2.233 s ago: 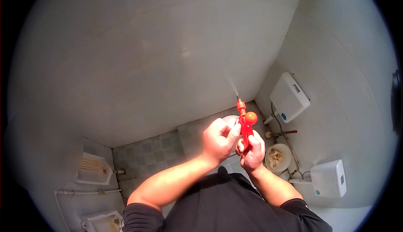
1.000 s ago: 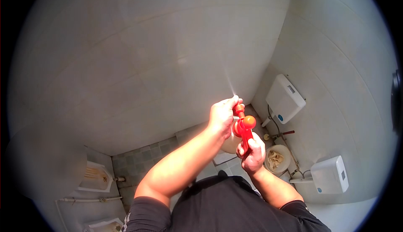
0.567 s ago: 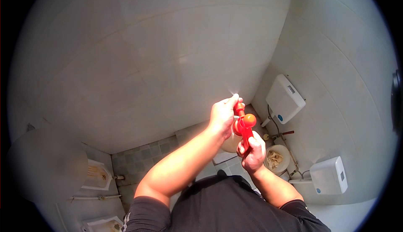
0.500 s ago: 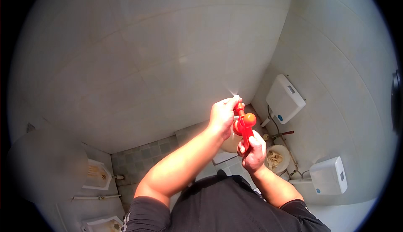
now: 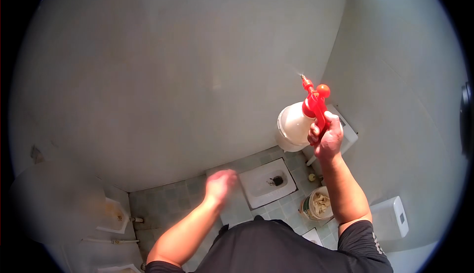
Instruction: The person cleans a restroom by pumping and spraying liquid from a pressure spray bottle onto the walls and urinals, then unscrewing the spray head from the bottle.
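Observation:
My right hand (image 5: 328,136) is closed around the red handle of a pump spray bottle (image 5: 293,125), held out in front of the wall. The bottle has a white body, a red pump knob (image 5: 323,91) and a metal-tipped nozzle (image 5: 306,82) pointing up toward the wall (image 5: 197,65). A faint mist shows at the nozzle tip. Lower down, my left hand (image 5: 219,186) is apart from the bottle, above the tiled floor. Motion smears its fingers, so their shape is unclear.
Below is a white squat toilet (image 5: 259,186) in the tiled floor. Beside it stands a bucket (image 5: 316,205) with crumpled paper. Cisterns (image 5: 345,130) hang on the right wall. A urinal (image 5: 114,215) is at the left, behind a blurred patch.
My left hand has let go of the nozzle and dropped down and left. My right hand has moved the spray bottle up and to the right.

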`<state>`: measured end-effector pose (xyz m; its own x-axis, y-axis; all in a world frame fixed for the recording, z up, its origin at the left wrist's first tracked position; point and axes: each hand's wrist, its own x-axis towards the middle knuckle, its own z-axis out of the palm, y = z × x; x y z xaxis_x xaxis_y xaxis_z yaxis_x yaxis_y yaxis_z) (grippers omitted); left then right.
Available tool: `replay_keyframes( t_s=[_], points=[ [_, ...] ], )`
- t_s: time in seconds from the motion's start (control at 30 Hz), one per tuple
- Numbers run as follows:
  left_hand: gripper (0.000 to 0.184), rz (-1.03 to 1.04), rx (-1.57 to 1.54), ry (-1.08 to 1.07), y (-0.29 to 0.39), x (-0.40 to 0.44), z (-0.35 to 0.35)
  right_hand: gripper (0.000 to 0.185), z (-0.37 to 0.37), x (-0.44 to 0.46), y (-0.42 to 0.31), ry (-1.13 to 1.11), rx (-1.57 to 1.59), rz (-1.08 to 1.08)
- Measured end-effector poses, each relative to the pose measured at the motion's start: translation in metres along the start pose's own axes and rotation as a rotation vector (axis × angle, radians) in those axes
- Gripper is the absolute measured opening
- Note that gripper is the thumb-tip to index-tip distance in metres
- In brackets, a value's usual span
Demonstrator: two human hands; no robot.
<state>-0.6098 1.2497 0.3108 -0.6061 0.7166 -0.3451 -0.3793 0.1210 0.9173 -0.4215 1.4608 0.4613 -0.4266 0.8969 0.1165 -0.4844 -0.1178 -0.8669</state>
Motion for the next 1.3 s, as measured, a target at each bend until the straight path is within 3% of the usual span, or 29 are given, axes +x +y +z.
replay_keyframes(
  t_s=[0.13,0.3,0.47,0.6,0.73,0.83,0.9,1.1,1.23,1.3],
  points=[
    [0.02,-0.039,-0.056,0.107,0.008,0.001,-0.018,0.027,0.015,0.026,-0.027,-0.091,-0.085,-0.161],
    [0.018,0.061,-0.043,0.029,0.023,0.004,-0.005,0.032,0.025,0.069,-0.074,0.089,0.09,-0.155],
    [0.017,0.012,-0.03,0.034,-0.007,0.008,-0.026,0.027,0.023,0.12,-0.125,0.096,0.166,-0.256],
    [0.016,-0.077,-0.025,0.177,-0.045,0.006,-0.065,0.026,0.042,0.154,-0.161,0.177,0.099,-0.36],
    [0.018,-0.142,0.023,0.295,-0.085,-0.007,-0.116,0.028,0.034,0.189,-0.197,0.152,-0.059,-0.373],
    [0.019,-0.171,-0.007,0.371,-0.155,-0.011,-0.162,0.027,0.023,0.194,-0.215,0.196,-0.111,-0.369],
    [0.029,-0.182,-0.085,0.461,-0.208,-0.018,-0.181,0.027,0.011,0.189,-0.226,0.154,-0.219,-0.327],
    [0.031,-0.327,-0.079,0.585,-0.27,-0.071,-0.197,0.025,0.007,0.175,-0.237,0.0,-0.209,-0.28],
    [0.034,-0.369,-0.036,0.649,-0.346,-0.09,-0.218,0.026,0.034,0.154,-0.229,-0.124,-0.176,-0.207],
    [0.034,-0.411,0.401,0.597,-0.386,-0.097,-0.228,0.026,0.044,0.146,-0.226,-0.168,-0.113,-0.169]
  ],
)
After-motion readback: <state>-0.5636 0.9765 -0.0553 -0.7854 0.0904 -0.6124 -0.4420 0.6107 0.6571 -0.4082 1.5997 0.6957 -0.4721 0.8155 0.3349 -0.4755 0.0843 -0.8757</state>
